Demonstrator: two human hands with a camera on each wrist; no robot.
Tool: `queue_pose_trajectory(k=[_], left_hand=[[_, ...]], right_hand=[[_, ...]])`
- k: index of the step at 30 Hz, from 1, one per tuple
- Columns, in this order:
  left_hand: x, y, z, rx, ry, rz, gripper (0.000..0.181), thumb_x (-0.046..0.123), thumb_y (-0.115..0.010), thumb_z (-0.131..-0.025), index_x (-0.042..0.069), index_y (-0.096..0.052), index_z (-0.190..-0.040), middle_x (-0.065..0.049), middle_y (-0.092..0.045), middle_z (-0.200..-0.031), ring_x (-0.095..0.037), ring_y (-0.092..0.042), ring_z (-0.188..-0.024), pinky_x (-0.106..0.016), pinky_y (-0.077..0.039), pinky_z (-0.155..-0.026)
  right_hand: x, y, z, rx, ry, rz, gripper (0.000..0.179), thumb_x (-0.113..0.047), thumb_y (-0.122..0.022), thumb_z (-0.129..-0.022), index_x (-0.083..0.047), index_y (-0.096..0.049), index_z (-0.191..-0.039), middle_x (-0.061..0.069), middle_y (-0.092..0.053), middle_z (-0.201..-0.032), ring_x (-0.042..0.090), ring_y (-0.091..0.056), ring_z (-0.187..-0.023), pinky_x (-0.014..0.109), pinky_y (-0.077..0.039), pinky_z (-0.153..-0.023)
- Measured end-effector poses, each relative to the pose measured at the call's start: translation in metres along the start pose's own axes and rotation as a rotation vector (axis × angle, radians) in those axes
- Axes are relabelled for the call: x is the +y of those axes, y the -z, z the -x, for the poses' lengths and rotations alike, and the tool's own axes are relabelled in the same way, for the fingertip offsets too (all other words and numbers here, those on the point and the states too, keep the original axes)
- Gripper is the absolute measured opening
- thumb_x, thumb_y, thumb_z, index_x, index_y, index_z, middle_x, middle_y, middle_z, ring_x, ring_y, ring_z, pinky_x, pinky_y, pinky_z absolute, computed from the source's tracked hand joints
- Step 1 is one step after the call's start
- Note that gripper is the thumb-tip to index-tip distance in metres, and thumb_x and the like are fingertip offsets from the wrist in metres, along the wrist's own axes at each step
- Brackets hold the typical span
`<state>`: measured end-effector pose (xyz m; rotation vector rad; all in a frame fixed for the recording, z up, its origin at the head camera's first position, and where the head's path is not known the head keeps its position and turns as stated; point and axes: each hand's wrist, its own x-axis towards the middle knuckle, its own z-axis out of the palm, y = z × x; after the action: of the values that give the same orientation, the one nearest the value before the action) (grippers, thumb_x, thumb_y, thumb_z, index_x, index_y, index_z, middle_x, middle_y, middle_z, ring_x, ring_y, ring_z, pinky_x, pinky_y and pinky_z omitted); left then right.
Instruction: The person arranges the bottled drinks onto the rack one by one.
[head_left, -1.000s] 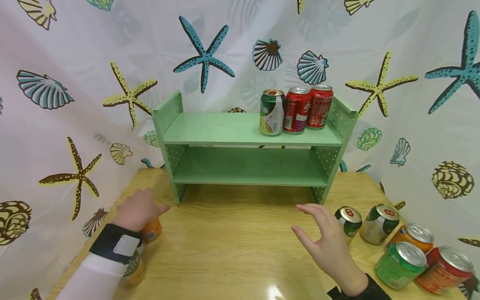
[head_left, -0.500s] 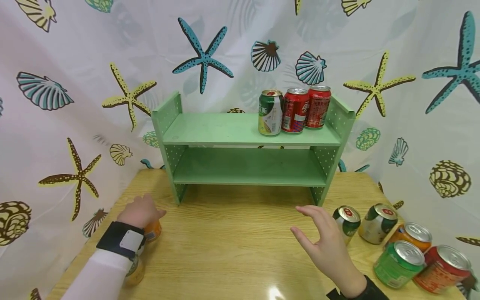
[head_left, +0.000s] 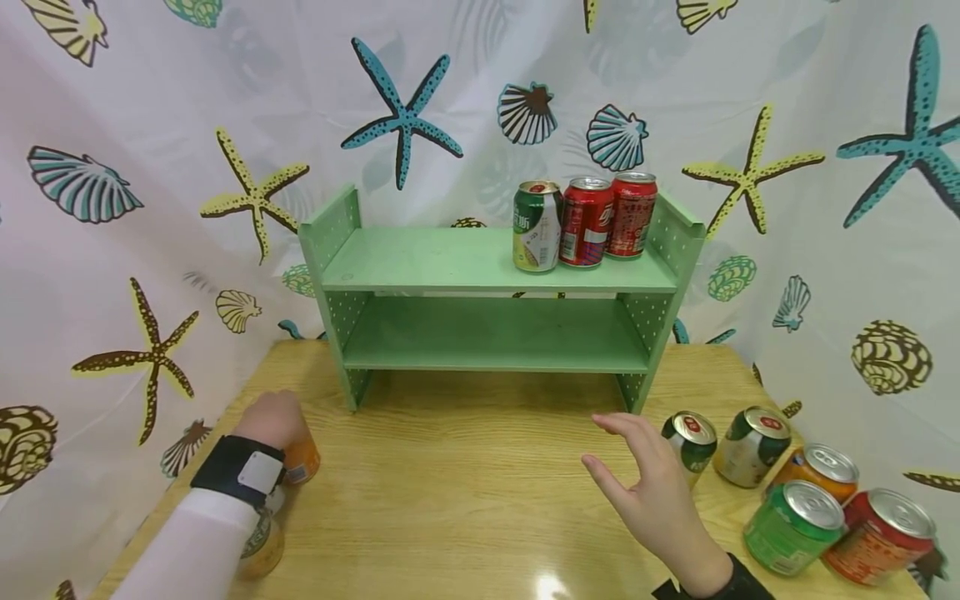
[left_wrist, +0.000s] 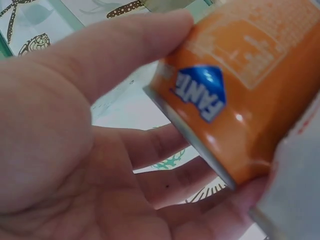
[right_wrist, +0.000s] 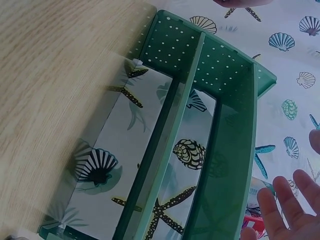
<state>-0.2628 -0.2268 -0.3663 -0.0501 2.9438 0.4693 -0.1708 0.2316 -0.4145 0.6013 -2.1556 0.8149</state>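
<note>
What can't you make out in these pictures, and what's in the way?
Head view: most of the orange can, hidden by the left hand.
Left wrist view: the orange can's far end, cut off by the edge.
Right wrist view: a red can, mostly hidden by the shelf and right fingers.

1. A pale green shelf unit, two-tiered with white-dotted side panels, stands on a wood-grain table.
2. On the shelf unit's top tier, toward its right end — a green-and-white can and two red cans, all upright.
3. In front of the shelf unit, off to its right — a bright green can beside a coral-red can.
4. Behind the shelf unit and on both its sides hangs white cloth printed with starfish and shells.
</note>
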Motion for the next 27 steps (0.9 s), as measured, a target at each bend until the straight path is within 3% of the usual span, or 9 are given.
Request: queue_pose_trajectory(k=[8,13,20,27], left_hand=[[-0.001,0.000,-0.006,0.018,-0.037,-0.073,0.022,0.010,-0.075,-0.087,-0.010,-0.067,-0.086,-0.014,-0.064,-0.077,-0.026,-0.061,-0.068,-0.035,-0.055,-0.062],[0.005,0.000,-0.003,0.037,-0.074,-0.049,0.027,0.015,-0.079,-0.088,-0.008,-0.066,-0.086,-0.013,-0.064,-0.077,-0.024,-0.061,-0.068,-0.035,-0.055,-0.061],[0.022,0.005,0.006,0.122,-0.183,0.033,0.033,0.015,-0.085,-0.082,-0.007,-0.061,-0.090,-0.016,-0.065,-0.082,-0.026,-0.064,-0.070,-0.037,-0.057,-0.061],[0.051,0.014,0.021,0.176,-0.307,0.035,0.035,0.015,-0.088,-0.080,-0.004,-0.063,-0.095,-0.013,-0.067,-0.085,-0.024,-0.063,-0.075,-0.038,-0.057,-0.065]], right_hand=[[0.000,0.000,0.000,-0.007,-0.009,-0.003,0.061,0.000,-0.085,-0.077,-0.010,-0.064,-0.134,0.006,-0.066,-0.125,0.022,-0.061,-0.109,0.021,-0.043,-0.096],[-0.002,-0.003,0.001,-0.023,-0.020,-0.016,0.058,-0.001,-0.084,-0.079,-0.008,-0.064,-0.133,0.007,-0.065,-0.126,0.020,-0.060,-0.110,0.020,-0.044,-0.096],[-0.005,-0.009,0.000,-0.058,-0.044,-0.040,0.055,-0.003,-0.083,-0.081,-0.007,-0.064,-0.132,0.007,-0.064,-0.125,0.019,-0.059,-0.113,0.021,-0.044,-0.098],[-0.014,-0.023,-0.005,-0.106,-0.046,-0.062,0.054,-0.006,-0.084,-0.083,-0.013,-0.064,-0.132,0.000,-0.064,-0.126,0.019,-0.061,-0.114,0.031,-0.050,-0.095]])
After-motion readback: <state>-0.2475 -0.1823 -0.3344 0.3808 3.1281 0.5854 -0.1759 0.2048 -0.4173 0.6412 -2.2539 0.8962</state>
